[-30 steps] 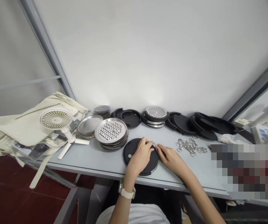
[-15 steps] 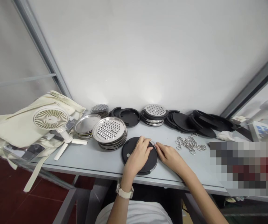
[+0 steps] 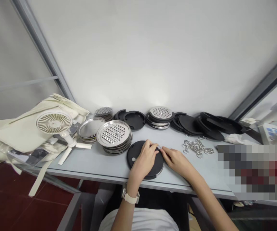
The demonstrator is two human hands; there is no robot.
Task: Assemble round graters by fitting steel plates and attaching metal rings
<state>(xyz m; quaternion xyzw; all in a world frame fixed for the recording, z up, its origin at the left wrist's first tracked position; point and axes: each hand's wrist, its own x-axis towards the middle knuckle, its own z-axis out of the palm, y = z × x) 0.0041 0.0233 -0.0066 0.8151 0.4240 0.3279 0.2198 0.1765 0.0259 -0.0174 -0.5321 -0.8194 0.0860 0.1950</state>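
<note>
Black disc (image 3: 135, 154) lies flat on the table (image 3: 100, 165) directly under our fingers, and a small metal loop (image 3: 158, 147) sits at its right rim, where our two hands meet. Our left hand (image 3: 144, 160) arches over the disc, its fingers (image 3: 151, 149) curled down and bunched toward the loop. Our right hand (image 3: 177, 163) comes in from the other side, its fingers (image 3: 166, 153) pressed together and seemingly pinching the loop, though the exact grip is too small to tell. The loop is tiny, so a slip of the fingertips could flick it away, and hard pressure on the rim could tip the disc. Below our left hand, a wristwatch (image 3: 130, 197) could catch the disc's edge. Just left of the fingers stands a stack of perforated steel grater plates (image 3: 113, 134), close enough for a sliding disc to jolt it. Right of the fingers, a tangle of metal rings (image 3: 196, 148) could snag a careless wrist. Farther off, along the wall, lie black rings (image 3: 189, 124), while a white fan (image 3: 54, 122) rests on a canvas bag (image 3: 20, 134) well left of the fingers.
</note>
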